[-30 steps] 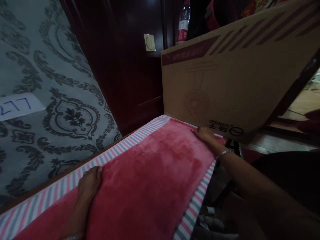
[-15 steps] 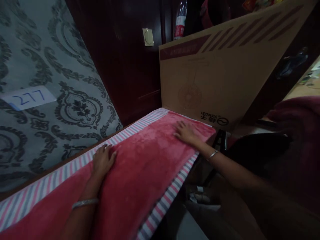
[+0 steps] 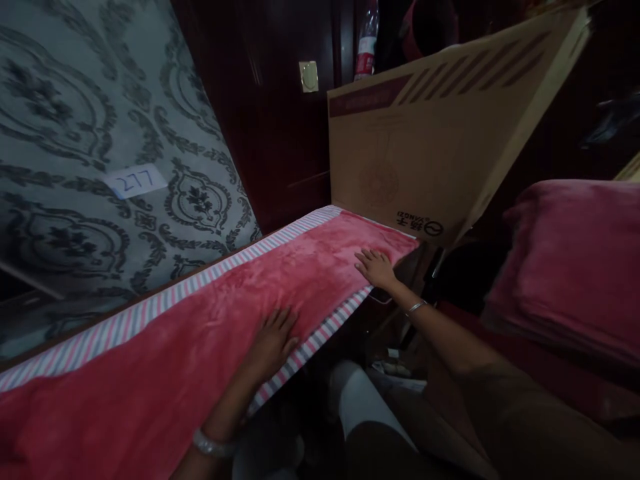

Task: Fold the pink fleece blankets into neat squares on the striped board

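Note:
A long pinkish-red plush cloth (image 3: 200,320) is spread over a striped cloth (image 3: 150,310), whose pink, grey and white bands show along both long sides. My left hand (image 3: 273,343) rests palm down on the plush near its front edge, fingers extended, holding nothing. Farther along, close to the far right end, my right hand (image 3: 376,268) lies flat on the same cloth with its fingers spread. Light wrinkles run across the plush around and beyond the hands.
A large cardboard box (image 3: 425,147) stands at the far end, with a plastic bottle (image 3: 367,50) behind it. Patterned wallpaper (image 3: 200,193) borders the left side. Folded pink plush cloth (image 3: 585,260) is stacked at right. My legs (image 3: 370,407) are below the front edge.
My left hand has moved from the wall-side edge across the plush to the front edge. My right hand has shifted slightly toward the front edge. The view has turned, showing the folded stack more fully.

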`<act>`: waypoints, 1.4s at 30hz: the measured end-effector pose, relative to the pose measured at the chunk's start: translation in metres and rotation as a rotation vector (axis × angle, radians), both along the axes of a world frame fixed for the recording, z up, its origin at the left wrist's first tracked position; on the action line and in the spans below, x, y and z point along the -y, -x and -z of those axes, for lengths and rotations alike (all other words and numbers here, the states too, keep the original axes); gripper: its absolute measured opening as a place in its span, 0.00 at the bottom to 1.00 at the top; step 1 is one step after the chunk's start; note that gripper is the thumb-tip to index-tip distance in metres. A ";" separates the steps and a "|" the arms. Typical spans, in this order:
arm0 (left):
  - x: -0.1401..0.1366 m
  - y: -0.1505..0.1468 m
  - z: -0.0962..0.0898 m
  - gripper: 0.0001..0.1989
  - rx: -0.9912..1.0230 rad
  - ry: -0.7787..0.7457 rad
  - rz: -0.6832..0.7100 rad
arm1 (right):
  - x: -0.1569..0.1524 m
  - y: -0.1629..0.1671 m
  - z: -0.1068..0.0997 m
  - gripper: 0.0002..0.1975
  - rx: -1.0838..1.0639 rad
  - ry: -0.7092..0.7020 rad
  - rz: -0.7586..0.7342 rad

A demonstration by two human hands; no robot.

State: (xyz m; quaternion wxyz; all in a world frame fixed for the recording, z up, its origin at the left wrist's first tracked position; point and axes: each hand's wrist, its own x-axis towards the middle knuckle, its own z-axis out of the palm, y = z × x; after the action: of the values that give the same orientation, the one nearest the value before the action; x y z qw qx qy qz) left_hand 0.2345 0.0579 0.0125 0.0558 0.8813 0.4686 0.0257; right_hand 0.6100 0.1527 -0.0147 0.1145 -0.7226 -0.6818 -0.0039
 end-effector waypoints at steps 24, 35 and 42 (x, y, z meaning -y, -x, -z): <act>-0.019 -0.075 -0.021 0.15 0.251 -0.082 -0.074 | 0.014 0.050 -0.040 0.22 -0.086 0.018 -0.116; -0.047 -0.105 0.009 0.27 0.037 -0.042 0.019 | -0.044 0.009 -0.009 0.31 -0.031 0.028 0.157; -0.074 -0.097 -0.016 0.23 0.186 0.094 0.172 | -0.062 0.007 -0.022 0.28 -0.070 -0.083 0.163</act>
State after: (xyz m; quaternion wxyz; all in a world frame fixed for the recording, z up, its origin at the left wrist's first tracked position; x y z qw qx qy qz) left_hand 0.3317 0.1321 0.0284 0.1423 0.9085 0.3847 0.0803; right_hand 0.6029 0.2146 0.0069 0.1675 -0.7699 -0.6155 -0.0165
